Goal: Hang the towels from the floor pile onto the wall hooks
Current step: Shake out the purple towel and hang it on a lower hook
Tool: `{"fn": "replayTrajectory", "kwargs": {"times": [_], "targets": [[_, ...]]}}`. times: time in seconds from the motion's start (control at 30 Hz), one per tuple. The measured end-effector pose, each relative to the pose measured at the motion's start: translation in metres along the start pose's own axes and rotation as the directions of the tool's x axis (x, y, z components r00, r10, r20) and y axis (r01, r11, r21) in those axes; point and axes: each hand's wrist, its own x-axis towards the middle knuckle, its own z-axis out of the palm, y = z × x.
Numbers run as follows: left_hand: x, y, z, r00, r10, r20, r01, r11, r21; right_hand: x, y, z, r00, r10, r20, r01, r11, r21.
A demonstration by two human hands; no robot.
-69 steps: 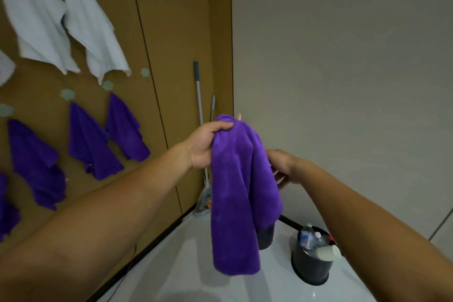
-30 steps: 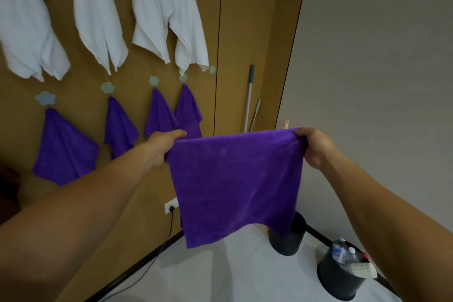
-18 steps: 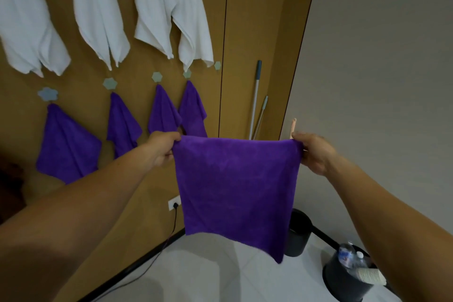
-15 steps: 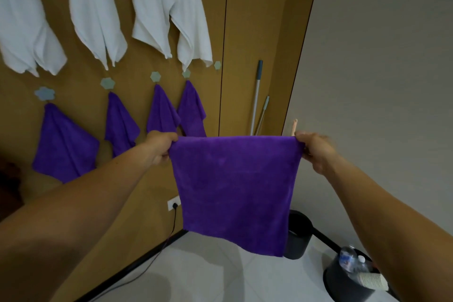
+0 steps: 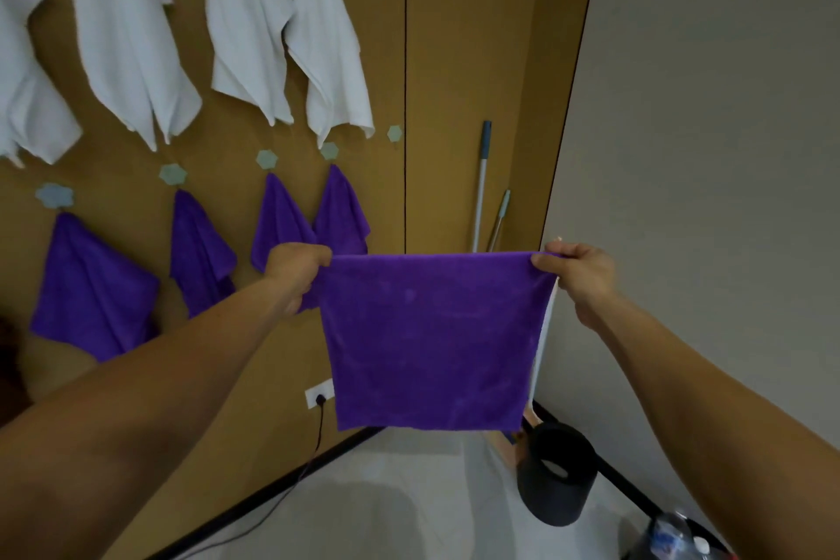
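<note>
Left hand [image 5: 295, 273]: fingers and thumb are curled onto the upper left corner of the held towel [image 5: 432, 341]; the corner is pinched.
Right hand [image 5: 577, 273]: the upper right corner of the held towel is pinched between thumb and curled fingers.
Held towel: purple, spread flat and taut along its top edge, hanging free below.
Step in hand: judged to be the opening-out of one towel before hanging; not yet hooked.
Empty hook [image 5: 394, 133]: noted above the held towel, towards its left side; no cloth is carried on it.
Hung purple towels [image 5: 338, 214]: noted left of the held towel; white towels [image 5: 327, 45] higher up.
Next move: a corner is judged to need raising to the empty hook, then one hand released.
Floor pile: not in view.
</note>
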Motion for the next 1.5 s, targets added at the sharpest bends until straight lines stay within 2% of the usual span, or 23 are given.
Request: {"fn": "replayTrajectory", "kwargs": {"times": [0.1, 0.2, 0.33, 0.43, 0.5, 0.57, 0.67, 0.73, 0.77, 0.83, 0.9, 0.93, 1.0, 1.1, 1.2, 1.3, 1.37, 1.5], "targets": [[0.002, -0.003, 0.012, 0.996, 0.057, 0.067, -0.063, 0.993, 0.102, 0.021, 0.006, -0.003, 0.995, -0.066, 0.078, 0.083, 0.97, -0.231], [0.008, -0.005, 0.023, 0.993, 0.106, 0.056, -0.117, 0.957, 0.267, 0.041, 0.012, 0.0, 0.983, -0.163, 0.085, 0.184, 0.872, -0.454], [0.027, -0.011, 0.034, 0.969, 0.246, 0.018, -0.229, 0.866, 0.445, 0.068, 0.017, 0.009, 0.964, -0.258, 0.059, 0.247, 0.797, -0.552], [0.05, -0.013, 0.041, 0.913, 0.409, 0.008, -0.337, 0.74, 0.582, 0.092, 0.018, 0.024, 0.954, -0.296, 0.055, 0.274, 0.776, -0.568], [0.068, -0.014, 0.049, 0.857, 0.515, -0.005, -0.401, 0.673, 0.622, 0.107, 0.019, 0.04, 0.935, -0.354, 0.007, 0.305, 0.795, -0.525], [0.086, -0.013, 0.061, 0.819, 0.573, -0.02, -0.45, 0.663, 0.598, 0.124, 0.017, 0.057, 0.942, -0.333, -0.044, 0.287, 0.865, -0.412], [0.116, -0.008, 0.079, 0.853, 0.512, -0.095, -0.443, 0.81, 0.385, 0.147, 0.011, 0.088, 0.97, -0.224, -0.09, 0.211, 0.969, -0.129], [0.138, -0.002, 0.09, 0.869, 0.474, -0.143, -0.429, 0.865, 0.26, 0.16, 0.004, 0.106, 0.973, -0.215, -0.082, 0.209, 0.975, -0.069], [0.15, 0.0, 0.095, 0.871, 0.469, -0.148, -0.435, 0.875, 0.21, 0.166, 0.001, 0.112, 0.977, -0.213, -0.031, 0.211, 0.976, -0.05], [0.172, 0.007, 0.105, 0.864, 0.481, -0.148, -0.464, 0.875, 0.137, 0.179, -0.003, 0.12, 0.964, -0.193, 0.181, 0.191, 0.981, 0.028], [0.193, 0.013, 0.115, 0.857, 0.498, -0.129, -0.493, 0.867, 0.074, 0.194, -0.007, 0.125, 0.894, -0.201, 0.4, 0.232, 0.972, -0.03], [0.202, 0.016, 0.119, 0.856, 0.507, -0.1, -0.503, 0.862, 0.064, 0.201, -0.009, 0.129, 0.856, -0.192, 0.479, 0.272, 0.957, -0.103], [0.22, 0.02, 0.125, 0.858, 0.514, -0.024, -0.511, 0.856, 0.079, 0.214, -0.011, 0.143, 0.829, -0.155, 0.538, 0.292, 0.939, -0.179], [0.239, 0.023, 0.135, 0.876, 0.477, 0.077, -0.482, 0.87, 0.101, 0.239, -0.008, 0.167, 0.86, -0.178, 0.478, 0.242, 0.967, -0.076], [0.257, 0.024, 0.142, 0.876, 0.404, 0.263, -0.457, 0.869, 0.189, 0.272, -0.002, 0.191, 0.9, -0.171, 0.401, 0.154, 0.985, 0.074], [0.28, 0.023, 0.157, 0.825, 0.337, 0.453, -0.492, 0.823, 0.284, 0.311, 0.006, 0.217, 0.885, -0.164, 0.435, 0.152, 0.986, 0.062], [0.298, 0.022, 0.169, 0.827, 0.354, 0.437, -0.497, 0.823, 0.274, 0.339, 0.012, 0.234, 0.859, -0.187, 0.476, 0.181, 0.982, 0.059], [0.336, 0.024, 0.192, 0.878, 0.414, 0.238, -0.467, 0.849, 0.247, 0.401, 0.019, 0.26, 0.787, -0.2, 0.584, 0.178, 0.979, 0.096]]}}
